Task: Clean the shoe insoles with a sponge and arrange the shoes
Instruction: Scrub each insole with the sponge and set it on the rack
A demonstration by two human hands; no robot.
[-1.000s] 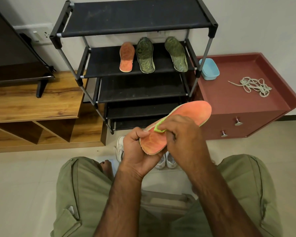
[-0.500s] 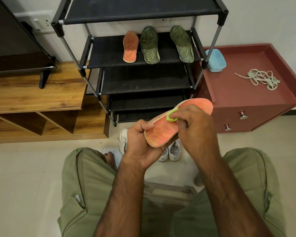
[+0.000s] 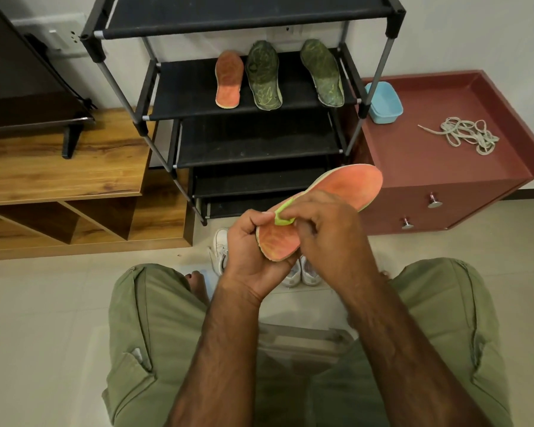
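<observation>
My left hand grips the heel end of an orange insole, held up in front of the shoe rack. My right hand pinches a small yellow-green sponge and presses it on the insole's middle. On the rack's second shelf lie another orange insole and two dark green insoles. White shoes stand on the floor below my hands, mostly hidden by them.
A maroon cabinet to the right carries a light blue tub and loose laces. A wooden TV unit stands to the left. My knees in green shorts fill the lower view over tiled floor.
The view has shifted slightly. My right hand has slid the sponge a little along the insole toward the heel; my left hand keeps its grip.
</observation>
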